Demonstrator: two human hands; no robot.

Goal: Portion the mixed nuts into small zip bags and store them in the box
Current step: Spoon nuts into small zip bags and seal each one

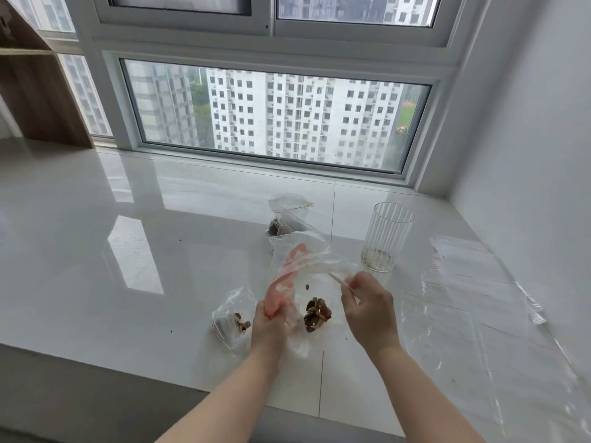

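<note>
You face a wide white-framed window (271, 113) showing pale apartment towers (297, 113) in grey daylight. Below the window, a glossy white ledge (96, 219) mirrors its panes. Left of the window stands a wooden shelf unit (35, 91); right of it, a plain white wall (527, 123).

The zip bag (307, 282) is clear plastic with a pink-red strip along its mouth; the mixed nuts (316, 314) inside are dark brown with paler tan bits. Left of that bag a second clear bag (232, 318) shows brown pieces, and behind it a third (287, 217) — also brown within. The glass cup (385, 241), right of the zip bag, is clear with fine vertical ribs. The desk (128, 251) is glossy white.
</note>
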